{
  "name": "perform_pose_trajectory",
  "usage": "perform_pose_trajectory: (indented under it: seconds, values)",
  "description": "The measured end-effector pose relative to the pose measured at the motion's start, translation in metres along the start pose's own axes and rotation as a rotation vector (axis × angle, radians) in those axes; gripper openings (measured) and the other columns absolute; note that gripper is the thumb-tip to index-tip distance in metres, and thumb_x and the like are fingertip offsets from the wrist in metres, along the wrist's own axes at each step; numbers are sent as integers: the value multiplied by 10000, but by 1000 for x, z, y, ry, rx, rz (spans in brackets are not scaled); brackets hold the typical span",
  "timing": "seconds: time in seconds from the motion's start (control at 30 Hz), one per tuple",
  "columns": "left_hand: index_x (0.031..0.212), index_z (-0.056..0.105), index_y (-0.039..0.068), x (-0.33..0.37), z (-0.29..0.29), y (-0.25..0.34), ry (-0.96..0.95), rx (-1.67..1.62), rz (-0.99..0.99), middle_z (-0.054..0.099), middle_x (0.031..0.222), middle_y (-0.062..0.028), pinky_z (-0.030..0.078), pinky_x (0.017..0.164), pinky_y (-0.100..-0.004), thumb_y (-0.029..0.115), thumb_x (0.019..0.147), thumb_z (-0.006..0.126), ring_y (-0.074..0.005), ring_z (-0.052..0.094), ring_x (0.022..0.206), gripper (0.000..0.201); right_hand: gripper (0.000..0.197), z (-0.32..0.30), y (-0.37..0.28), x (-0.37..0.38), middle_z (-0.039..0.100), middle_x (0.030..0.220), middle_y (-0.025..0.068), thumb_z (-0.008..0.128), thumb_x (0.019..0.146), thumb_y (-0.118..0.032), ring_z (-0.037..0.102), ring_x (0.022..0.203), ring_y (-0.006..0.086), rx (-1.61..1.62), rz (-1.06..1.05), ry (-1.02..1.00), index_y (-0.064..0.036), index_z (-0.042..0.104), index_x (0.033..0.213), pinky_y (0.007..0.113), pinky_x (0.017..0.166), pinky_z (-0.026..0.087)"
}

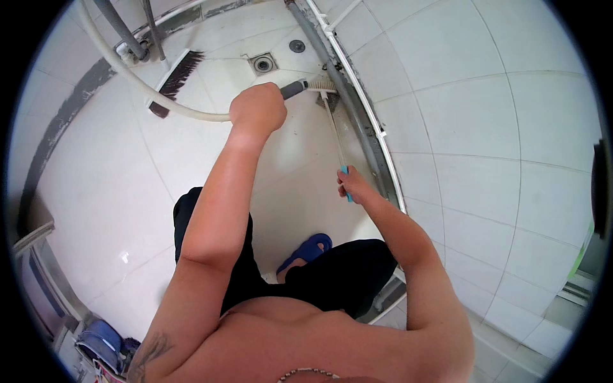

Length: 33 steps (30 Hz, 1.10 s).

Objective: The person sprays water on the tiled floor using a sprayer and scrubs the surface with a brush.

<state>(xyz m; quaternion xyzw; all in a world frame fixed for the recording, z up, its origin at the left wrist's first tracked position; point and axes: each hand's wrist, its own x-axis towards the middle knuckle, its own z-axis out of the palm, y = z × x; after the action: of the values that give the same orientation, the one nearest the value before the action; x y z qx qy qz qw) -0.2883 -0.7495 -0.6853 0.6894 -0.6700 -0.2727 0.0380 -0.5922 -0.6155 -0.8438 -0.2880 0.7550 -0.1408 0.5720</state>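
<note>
My left hand (pixel 258 108) is closed round a pale hose (pixel 185 111) near its grey end piece (pixel 294 89), which points right toward the wall. In my right hand (pixel 356 186) is the blue handle of a long thin scrub brush (pixel 336 127). The brush's white bristled head (pixel 321 85) lies at the foot of the right wall, beside a grey pipe, just past the hose's end. A dark square patch on the floor shows partly behind the brush head. Whether water flows from the hose I cannot make out.
A broom head with dark bristles (pixel 177 83) lies at the upper left. A square floor drain (pixel 263 63) and a round dark cover (pixel 297 46) are set in the tiles. The grey pipe (pixel 361 131) and a white rail (pixel 381 134) run along the right wall.
</note>
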Motion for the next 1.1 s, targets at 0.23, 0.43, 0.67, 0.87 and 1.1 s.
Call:
perform_pose_trajectory:
  seconds: [0.23, 0.43, 0.67, 0.87, 1.1]
  values:
    - [913, 676, 48, 5, 9, 7, -24, -3, -5, 677, 916, -146, 525, 704, -381, 106, 787, 535, -290, 657, 865, 199, 194, 57, -45, 86, 457, 652, 37, 529, 897, -227, 423, 451, 133, 77, -106, 115, -61, 428, 898, 308, 370, 356]
    - [915, 676, 52, 7, 8, -4, -16, -44, -22, 676, 913, -152, 526, 710, -386, 105, 780, 538, -298, 656, 867, 200, 200, 99, -10, 70, 469, 630, 51, 547, 881, -216, 429, 428, 149, 236, -137, 226, -37, 458, 890, 313, 348, 368]
    - [943, 646, 88, 16, 11, 2, -30, -10, -11, 668, 896, -115, 508, 728, -416, 241, 864, 543, -306, 638, 857, 201, 243, 99, -50, 106, 547, 700, 111, 563, 865, -226, 537, 512, 216, -145, -216, 372, 8, 502, 889, 365, 438, 449]
    - [968, 645, 86, 25, 15, -8, -18, 11, -37, 668, 901, -120, 509, 725, -419, 239, 867, 543, -302, 640, 855, 210, 270, 116, 14, 75, 602, 834, 230, 553, 841, -206, 590, 812, 394, -297, -250, 599, 49, 507, 916, 460, 747, 461]
    - [997, 646, 92, 31, 21, -3, 2, 0, -15, 668, 911, -122, 508, 723, -420, 241, 867, 546, -304, 638, 860, 222, 259, 128, -13, 105, 556, 699, 119, 570, 841, -208, 562, 524, 240, 110, -145, 364, 38, 509, 896, 365, 443, 455]
